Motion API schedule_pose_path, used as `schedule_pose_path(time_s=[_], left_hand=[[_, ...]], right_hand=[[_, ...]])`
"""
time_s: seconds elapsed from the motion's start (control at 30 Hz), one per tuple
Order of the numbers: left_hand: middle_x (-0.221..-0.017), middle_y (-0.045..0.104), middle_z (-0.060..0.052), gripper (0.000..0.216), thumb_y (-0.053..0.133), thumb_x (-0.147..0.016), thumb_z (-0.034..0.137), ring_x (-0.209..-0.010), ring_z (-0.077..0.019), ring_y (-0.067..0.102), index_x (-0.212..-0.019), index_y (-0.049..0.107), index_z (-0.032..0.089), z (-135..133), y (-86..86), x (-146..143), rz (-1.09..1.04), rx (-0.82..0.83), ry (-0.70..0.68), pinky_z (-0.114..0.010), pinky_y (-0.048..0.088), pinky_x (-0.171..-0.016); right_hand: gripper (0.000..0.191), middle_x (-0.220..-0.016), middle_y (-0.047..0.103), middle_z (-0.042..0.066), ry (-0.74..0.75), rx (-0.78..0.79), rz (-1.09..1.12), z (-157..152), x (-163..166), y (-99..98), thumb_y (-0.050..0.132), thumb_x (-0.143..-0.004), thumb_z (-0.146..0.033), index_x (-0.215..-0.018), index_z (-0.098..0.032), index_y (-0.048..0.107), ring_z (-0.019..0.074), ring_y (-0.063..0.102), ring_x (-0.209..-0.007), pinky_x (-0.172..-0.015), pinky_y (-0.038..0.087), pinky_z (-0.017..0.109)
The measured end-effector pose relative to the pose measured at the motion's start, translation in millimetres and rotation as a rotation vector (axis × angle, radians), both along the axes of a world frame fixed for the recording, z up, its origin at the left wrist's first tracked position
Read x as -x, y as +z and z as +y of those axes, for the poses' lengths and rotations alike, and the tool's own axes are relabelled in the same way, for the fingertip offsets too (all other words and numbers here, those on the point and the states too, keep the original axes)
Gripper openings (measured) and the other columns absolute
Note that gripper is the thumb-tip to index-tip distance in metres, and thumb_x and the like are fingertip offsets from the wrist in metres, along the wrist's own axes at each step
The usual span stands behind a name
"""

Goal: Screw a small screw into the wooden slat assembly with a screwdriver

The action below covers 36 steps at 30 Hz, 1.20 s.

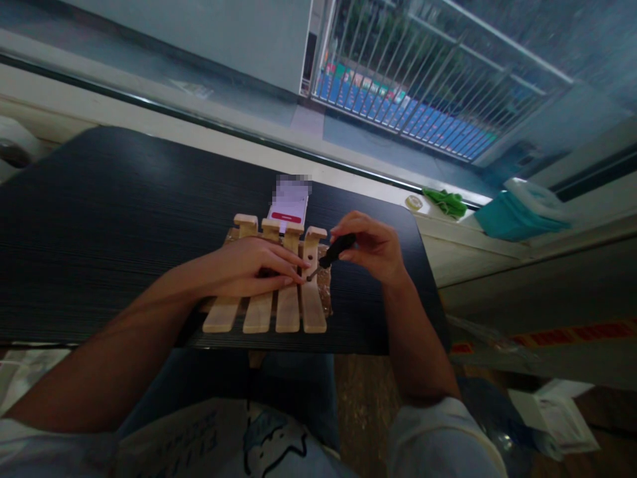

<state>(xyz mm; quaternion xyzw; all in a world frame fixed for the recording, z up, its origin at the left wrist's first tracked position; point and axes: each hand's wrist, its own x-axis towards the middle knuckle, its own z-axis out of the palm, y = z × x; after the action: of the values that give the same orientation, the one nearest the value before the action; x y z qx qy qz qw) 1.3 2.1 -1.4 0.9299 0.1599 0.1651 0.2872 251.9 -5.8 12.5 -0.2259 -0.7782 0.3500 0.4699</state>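
A small rack of several pale wooden slats (286, 312) lies on a dark table (99, 232), the slats' hooked ends pointing away from me. My left hand (249, 269) rests flat across the slats, fingers stretched toward the rightmost slat. My right hand (373, 245) pinches a short black-handled screwdriver (333, 252), whose tip meets the rightmost slat close to my left fingertips. A phone (289, 202) with a lit white screen stands just behind the rack.
The table's right edge (423, 265) is near my right wrist. Beyond it on a sill lie a green cloth (448, 201) and a teal box (512, 216). A window with railings runs along the back. Papers (557, 415) lie on the floor at right.
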Motion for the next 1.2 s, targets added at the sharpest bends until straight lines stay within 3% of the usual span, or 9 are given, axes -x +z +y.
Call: schedule_pose_path(time_s=[0.2,0.4,0.8,1.2], left_hand=[[-0.124,0.069,-0.003,0.027,0.053,-0.092,0.023,-0.107,-0.0165,0.068,-0.105,0.076,0.024,1,-0.7,1,0.026,-0.025,0.006,-0.025,0.05,-0.092],[-0.125,0.069,-0.003,0.027,0.052,-0.092,0.024,-0.109,-0.0164,0.068,-0.106,0.076,0.026,0,-0.9,1,0.06,-0.018,0.018,-0.025,0.049,-0.094],[-0.124,0.069,-0.002,0.027,0.052,-0.092,0.026,-0.109,-0.0162,0.068,-0.106,0.076,0.027,0,0.5,1,0.06,-0.021,0.022,-0.026,0.05,-0.093],[-0.122,0.07,-0.003,0.027,0.052,-0.092,0.024,-0.108,-0.0158,0.068,-0.104,0.076,0.024,-1,1.5,0,0.04,-0.012,0.012,-0.025,0.05,-0.094]], right_hand=[[0.031,-0.103,0.071,0.002,0.047,0.161,-0.065,-6,-6,7.1,0.067,-0.083,-0.034,-0.114,-0.03,0.069,0.0151,0.065,-0.091,-0.076,0.054,0.03],[0.028,-0.094,0.076,0.001,0.068,0.333,0.007,-10,-2,11.8,0.075,-0.077,-0.032,-0.104,-0.025,0.073,0.0122,0.069,-0.078,-0.069,0.056,0.025],[0.032,-0.082,0.073,0.0,-0.059,0.239,0.021,-7,-2,4.5,0.083,-0.067,-0.04,-0.093,-0.024,0.073,0.009,0.061,-0.06,-0.055,0.051,0.025],[0.038,-0.067,0.053,-0.006,-0.16,0.211,0.047,-7,5,4.4,0.085,-0.06,-0.048,-0.078,-0.023,0.062,0.006,0.046,-0.052,-0.047,0.037,0.025]])
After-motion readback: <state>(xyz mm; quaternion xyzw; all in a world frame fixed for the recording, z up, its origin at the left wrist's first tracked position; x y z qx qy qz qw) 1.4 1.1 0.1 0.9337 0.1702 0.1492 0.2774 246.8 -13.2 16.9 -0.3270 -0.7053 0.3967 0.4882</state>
